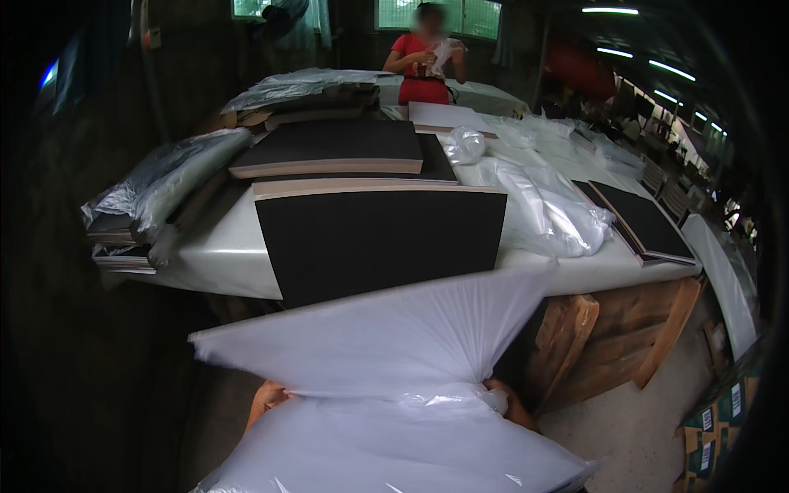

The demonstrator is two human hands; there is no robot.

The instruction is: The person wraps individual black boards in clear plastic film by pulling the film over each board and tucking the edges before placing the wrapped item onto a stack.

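Both hands, the left hand [267, 398] and the right hand [503, 396], seem closed on a large, thin translucent white plastic bag [386, 345], though the film hides most of the fingers. It hangs in front of the near edge of the long white worktop [218, 255], below an upright black panel [378, 238]. The film looks light, limp and slippery, best gripped bunched at its side edges
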